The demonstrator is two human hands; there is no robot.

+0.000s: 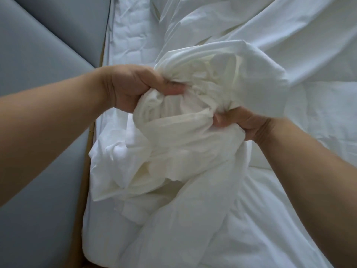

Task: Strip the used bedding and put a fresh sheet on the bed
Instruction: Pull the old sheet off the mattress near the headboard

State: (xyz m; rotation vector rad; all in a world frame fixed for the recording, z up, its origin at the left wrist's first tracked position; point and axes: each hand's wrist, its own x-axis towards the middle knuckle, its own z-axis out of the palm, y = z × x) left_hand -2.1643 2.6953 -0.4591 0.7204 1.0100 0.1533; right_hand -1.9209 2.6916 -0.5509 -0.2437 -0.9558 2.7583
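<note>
1. My left hand (133, 88) grips the bunched sheet (193, 113) from its left.
2. My right hand (243, 122) clamps its lower right.
3. Sheet held between both hands, above the bed (289, 190).
4. Headboard (38, 64) left of my left hand.

Grey padded headboard (38, 78) hard against mattress (127, 41)
</note>
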